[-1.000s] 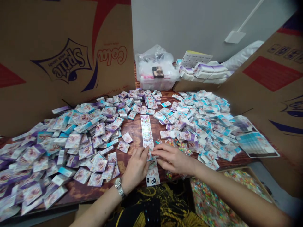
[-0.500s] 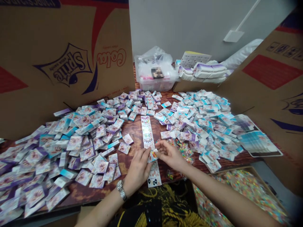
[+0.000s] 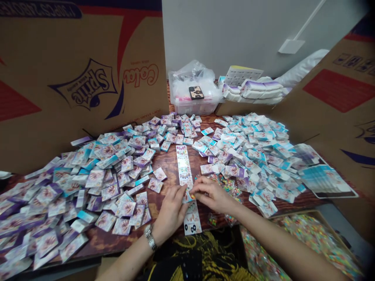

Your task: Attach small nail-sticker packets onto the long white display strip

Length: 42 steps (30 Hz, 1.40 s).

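Near the table's front edge, my left hand (image 3: 171, 208) grips a small blue-and-white box (image 3: 186, 197), fingers on its left side. My right hand (image 3: 215, 195) is closed at the right side of that box, fingertips pinched together; a trace of orange shows there, likely part of a small sachet of coloured pieces, mostly hidden. Beneath both hands lies a long printed strip (image 3: 183, 166) with rows of coloured ovals, its lower end (image 3: 191, 226) showing dark ovals. Small clear sachets of coloured pieces (image 3: 233, 185) lie just beyond my right hand.
Many small purple and blue boxes (image 3: 105, 156) are heaped on the left, flatter ones (image 3: 254, 152) on the right. Big cartons (image 3: 140, 47) stand at both sides. A plastic tub (image 3: 195, 106) with a phone (image 3: 196, 93) stands behind. An open carton of sachets (image 3: 310, 242) sits low right.
My right fingertips have come in closer to the small box, and the coloured sachet at its edge shows less. The view has shifted slightly.
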Tool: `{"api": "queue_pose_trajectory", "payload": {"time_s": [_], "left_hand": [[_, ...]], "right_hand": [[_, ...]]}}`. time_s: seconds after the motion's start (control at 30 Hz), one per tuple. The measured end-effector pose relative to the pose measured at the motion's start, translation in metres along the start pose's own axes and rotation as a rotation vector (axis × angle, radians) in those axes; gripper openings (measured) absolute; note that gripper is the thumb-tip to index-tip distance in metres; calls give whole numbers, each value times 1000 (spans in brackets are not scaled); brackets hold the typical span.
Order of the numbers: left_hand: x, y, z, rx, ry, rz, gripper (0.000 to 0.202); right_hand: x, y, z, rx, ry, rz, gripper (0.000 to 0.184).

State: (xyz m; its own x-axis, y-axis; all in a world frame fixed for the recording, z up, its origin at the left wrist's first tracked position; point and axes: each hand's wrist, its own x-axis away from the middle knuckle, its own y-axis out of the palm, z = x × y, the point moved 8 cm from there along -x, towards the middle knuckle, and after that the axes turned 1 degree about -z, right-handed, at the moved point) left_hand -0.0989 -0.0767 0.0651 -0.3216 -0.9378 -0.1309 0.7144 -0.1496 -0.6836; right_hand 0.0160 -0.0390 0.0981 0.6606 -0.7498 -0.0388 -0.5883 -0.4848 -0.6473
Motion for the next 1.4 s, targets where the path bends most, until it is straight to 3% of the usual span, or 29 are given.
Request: {"api": "queue_pose_trajectory", "payload": {"time_s": [0.13, 0.33, 0.43, 0.6, 0.77, 0.93, 1.13, 1.27, 1.4], "left_hand": [[1, 4, 7, -108, 63, 14, 52], [-1, 7, 7, -172, 88, 20, 58], [1, 7, 6, -198, 108, 39, 58], [2, 6, 6, -269, 115, 73, 55], [-3, 3, 7, -289, 120, 99, 55], [-3, 3, 7, -305, 109, 95, 53], [-6, -1, 10, -307, 127, 121, 52], [-8, -2, 10, -306, 131, 122, 51], [-7, -1, 9, -301, 124, 112, 51]], "right_hand": [[-1, 2, 6, -98, 59, 25, 13], [4, 23, 44, -746, 327, 228, 27], [9, 33, 53, -876, 418, 305, 30], [11, 35, 50, -785, 436, 343, 23], [14, 38, 49, -907, 474, 472, 26], [10, 40, 48, -883, 477, 443, 25], [14, 34, 48, -938, 475, 555, 27], [9, 32, 38, -726, 390, 463, 17], [5, 23, 37, -560, 394, 357, 11]]}}
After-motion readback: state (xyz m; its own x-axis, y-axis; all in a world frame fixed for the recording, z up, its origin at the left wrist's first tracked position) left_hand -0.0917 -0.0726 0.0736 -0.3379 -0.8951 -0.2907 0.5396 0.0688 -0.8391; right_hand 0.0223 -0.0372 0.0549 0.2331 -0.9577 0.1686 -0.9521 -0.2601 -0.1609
